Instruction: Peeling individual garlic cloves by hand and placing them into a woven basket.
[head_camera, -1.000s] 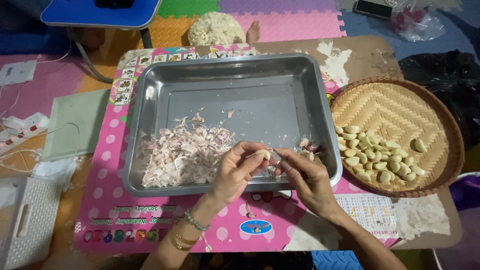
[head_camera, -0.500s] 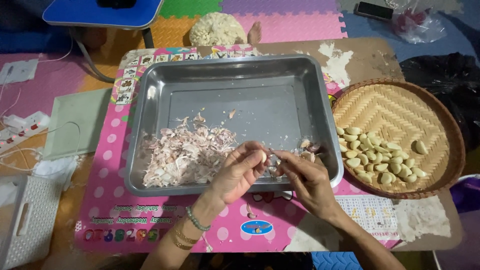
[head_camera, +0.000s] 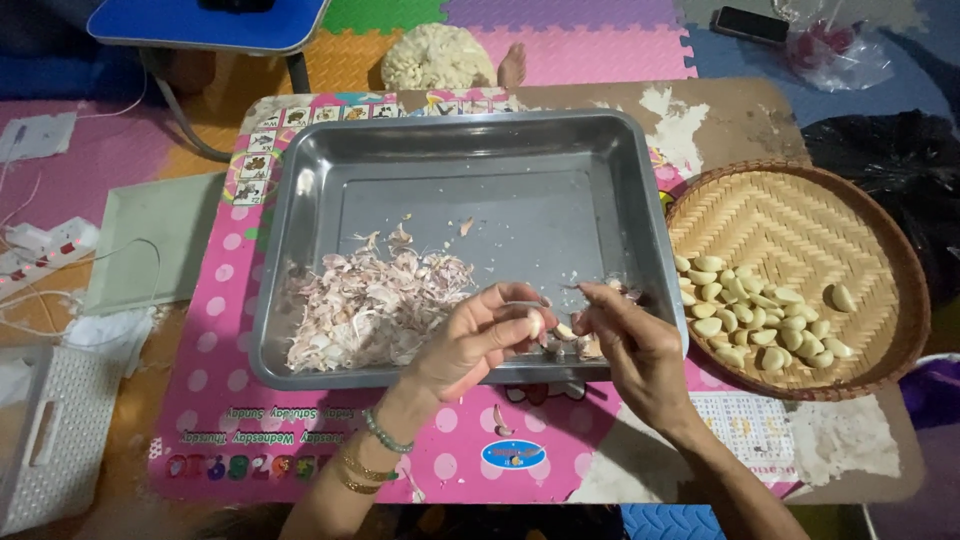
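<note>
My left hand (head_camera: 478, 341) pinches a pale garlic clove (head_camera: 534, 322) over the front edge of a steel tray (head_camera: 322, 212). My right hand (head_camera: 630, 345) is right beside it, its fingertips picking at the clove's skin. A heap of pinkish garlic skins (head_camera: 368, 305) lies in the tray's front left part. A few unpeeled cloves (head_camera: 578, 345) rest in the tray just under my hands. To the right, a round woven basket (head_camera: 800, 235) holds several peeled cloves (head_camera: 752, 318).
The tray sits on a pink dotted table (head_camera: 215, 395). A green board (head_camera: 150, 240) and a white perforated bin (head_camera: 50, 435) are at left. A black bag (head_camera: 885, 150) lies at right, and a bag of garlic (head_camera: 438, 57) behind the tray.
Both hands stay over the tray's front edge. The fingers have shifted slightly on the clove as the skin is worked.
</note>
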